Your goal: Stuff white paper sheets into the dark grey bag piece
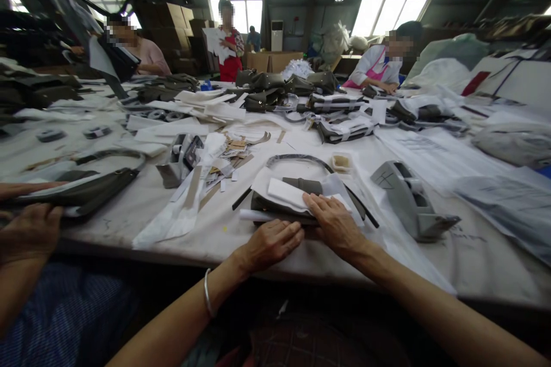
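Note:
A dark olive handbag (269, 203) lies flat on the table before me, its handle (301, 157) wrapped in clear film and arching away from me. White sheets and a folded white foam pad (284, 190) cover part of it. My left hand (275, 242), with a bangle on the wrist, grips the bag's near edge, fingers together and bent; their tips are partly hidden. Stretched out over the white sheet, the fingers of my right hand (333, 219) press on the bag, with the thumb near the front edge.
Grey tape dispensers stand left (178, 160) and right (407, 200) of the bag. Behind it are a small clear tub (341, 161) and a pile of tags (232, 157). A co-worker's hands (32, 232) hold another bag (101, 189) at left. More bags and people are across the table.

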Available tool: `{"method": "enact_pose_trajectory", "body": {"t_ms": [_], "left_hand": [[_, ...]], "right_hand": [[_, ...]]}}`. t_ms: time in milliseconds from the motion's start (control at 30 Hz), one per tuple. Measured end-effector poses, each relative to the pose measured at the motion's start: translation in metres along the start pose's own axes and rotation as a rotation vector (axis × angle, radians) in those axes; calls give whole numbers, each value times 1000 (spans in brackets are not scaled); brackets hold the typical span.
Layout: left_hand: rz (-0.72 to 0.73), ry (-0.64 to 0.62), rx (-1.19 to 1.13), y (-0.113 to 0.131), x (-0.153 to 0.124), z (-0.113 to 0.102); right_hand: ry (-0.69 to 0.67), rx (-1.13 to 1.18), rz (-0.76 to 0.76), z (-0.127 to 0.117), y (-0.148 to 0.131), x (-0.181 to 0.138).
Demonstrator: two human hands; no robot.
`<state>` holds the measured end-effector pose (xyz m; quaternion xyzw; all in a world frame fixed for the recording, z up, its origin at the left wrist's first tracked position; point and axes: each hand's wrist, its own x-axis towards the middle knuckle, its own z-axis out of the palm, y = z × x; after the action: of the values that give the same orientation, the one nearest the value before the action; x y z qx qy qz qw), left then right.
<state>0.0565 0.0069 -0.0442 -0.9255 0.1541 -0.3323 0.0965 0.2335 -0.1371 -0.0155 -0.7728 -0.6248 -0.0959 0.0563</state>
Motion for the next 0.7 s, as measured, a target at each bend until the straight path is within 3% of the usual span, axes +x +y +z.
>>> {"method": "enact_pose_trajectory", "body": {"t_ms": [167,367,533,700], "left_hand": [[-141,-37,222,-13,17,-9],[-261,-243,153,-12,34,-1],[-310,-233,198,-2,36,3],[-250,-183,139,7,48,17]], "right_hand": [[14,0,-14,3,2,0],[-18,-76,-35,0,-2,2],[19,-48,-58,3,-2,-1],[119,-23,-44,19,2,-6]]}}
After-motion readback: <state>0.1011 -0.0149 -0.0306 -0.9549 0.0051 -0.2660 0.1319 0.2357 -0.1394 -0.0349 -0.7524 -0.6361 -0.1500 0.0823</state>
